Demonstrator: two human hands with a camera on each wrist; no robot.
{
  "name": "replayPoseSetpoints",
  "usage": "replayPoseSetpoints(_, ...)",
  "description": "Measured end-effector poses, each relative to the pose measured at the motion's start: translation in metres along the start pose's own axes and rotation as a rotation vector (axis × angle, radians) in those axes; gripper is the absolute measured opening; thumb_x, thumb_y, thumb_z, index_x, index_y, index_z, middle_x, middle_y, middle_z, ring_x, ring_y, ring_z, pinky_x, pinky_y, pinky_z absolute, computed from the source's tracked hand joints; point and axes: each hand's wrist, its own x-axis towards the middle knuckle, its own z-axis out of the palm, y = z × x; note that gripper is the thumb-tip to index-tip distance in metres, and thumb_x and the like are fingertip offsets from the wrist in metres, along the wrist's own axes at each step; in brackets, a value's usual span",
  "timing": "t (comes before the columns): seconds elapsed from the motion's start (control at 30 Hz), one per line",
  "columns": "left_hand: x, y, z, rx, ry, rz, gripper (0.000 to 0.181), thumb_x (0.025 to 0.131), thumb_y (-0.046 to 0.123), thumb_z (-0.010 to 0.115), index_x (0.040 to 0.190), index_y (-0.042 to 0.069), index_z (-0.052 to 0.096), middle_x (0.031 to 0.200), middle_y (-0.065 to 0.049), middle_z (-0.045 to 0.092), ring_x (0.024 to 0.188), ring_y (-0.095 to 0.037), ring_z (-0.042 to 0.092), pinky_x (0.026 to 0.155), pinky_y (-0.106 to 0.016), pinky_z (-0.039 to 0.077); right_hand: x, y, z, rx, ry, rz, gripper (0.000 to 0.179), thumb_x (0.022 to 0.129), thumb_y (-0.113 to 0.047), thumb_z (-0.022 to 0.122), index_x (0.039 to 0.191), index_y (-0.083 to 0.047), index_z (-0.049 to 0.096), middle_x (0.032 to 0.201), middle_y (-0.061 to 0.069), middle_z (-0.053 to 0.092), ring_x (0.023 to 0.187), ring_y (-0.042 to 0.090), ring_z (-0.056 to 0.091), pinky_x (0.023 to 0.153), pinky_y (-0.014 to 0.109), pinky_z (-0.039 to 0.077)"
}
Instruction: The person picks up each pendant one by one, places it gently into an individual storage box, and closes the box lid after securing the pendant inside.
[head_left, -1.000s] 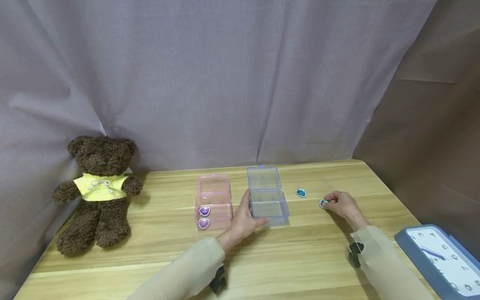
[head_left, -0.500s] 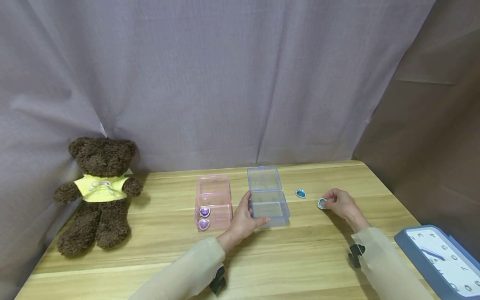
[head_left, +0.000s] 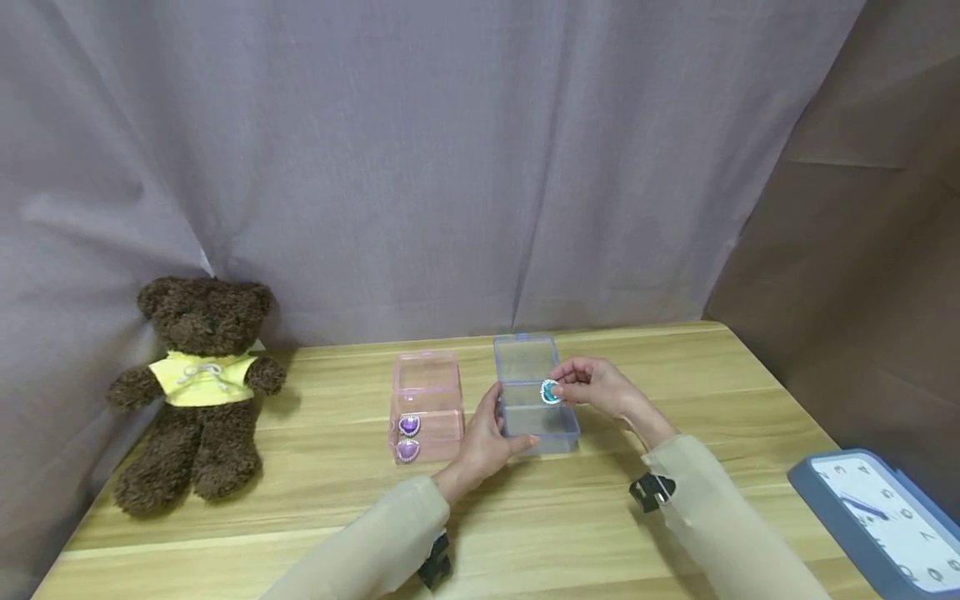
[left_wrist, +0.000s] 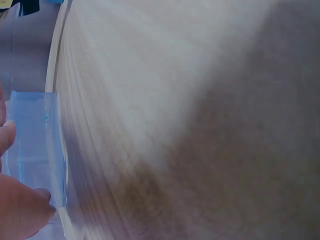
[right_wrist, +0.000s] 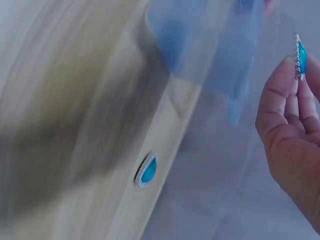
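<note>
My right hand [head_left: 606, 393] pinches a teal gem with a beaded silver rim [head_left: 548, 392] between thumb and fingertips, over the clear blue plastic box [head_left: 551, 442]. The box stands with its lid [head_left: 523, 360] folded back, and no gem shows inside it. At its near left corner my left hand [head_left: 483, 442] grips it, fingers along the left side and thumb across the front. The right wrist view shows the held gem edge-on, and a second teal gem [right_wrist: 148, 170] lying on the table. In the head view that second gem is hidden behind the right hand.
Left of the blue box, an opened pink plastic box [head_left: 444, 437] holds two purple gems [head_left: 408, 426]. A brown teddy bear [head_left: 206, 379] in a yellow top sits at far left. A blue-framed clock [head_left: 877, 512] lies at the right edge, and a grey curtain [head_left: 390, 183] hangs behind.
My right hand has lifted the teal gem off the table and carried it left, over the blue box. The left hand has stayed in place on the box.
</note>
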Motion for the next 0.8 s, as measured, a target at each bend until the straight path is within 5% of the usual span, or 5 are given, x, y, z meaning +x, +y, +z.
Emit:
replayPoseSetpoints(0.23, -0.003, 0.002, -0.002, 0.039, -0.005, -0.019, 0.099, 0.074, 0.007, 0.078, 0.149, 0.0, 0.013, 0.152, -0.024, 0.021, 0.139, -0.036, 0.026, 0.113, -0.042, 0.029, 0.017, 0.001, 0.026, -0.098, -0.141, 0.006, 0.019, 0.087, 0.005, 0.059, 0.103, 0.016, 0.056, 0.082, 0.004, 0.061, 0.073, 0.009, 0.059, 0.07, 0.027, 0.059)
replayPoseSetpoints(0.43, -0.003, 0.0, -0.002, 0.058, -0.009, -0.007, 0.097, 0.075, 0.009, 0.078, 0.148, -0.001, 0.015, 0.152, -0.024, 0.02, 0.139, -0.037, 0.026, 0.112, -0.042, 0.031, 0.024, 0.002, 0.039, -0.201, -0.21, 0.016, 0.011, 0.084, 0.008, 0.06, 0.094, 0.014, 0.059, 0.075, 0.005, 0.062, 0.065, 0.007, 0.057, 0.062, 0.021, 0.055)
replayPoseSetpoints(0.8, -0.003, 0.001, -0.002, 0.074, -0.003, -0.013, 0.097, 0.075, 0.01, 0.078, 0.148, -0.001, 0.015, 0.152, -0.025, 0.021, 0.139, -0.035, 0.026, 0.112, -0.04, 0.032, 0.031, 0.007, 0.054, -0.394, -0.21, 0.082, 0.008, 0.078, 0.008, 0.063, 0.086, 0.007, 0.064, 0.067, 0.003, 0.062, 0.057, 0.005, 0.051, 0.053, 0.015, 0.046)
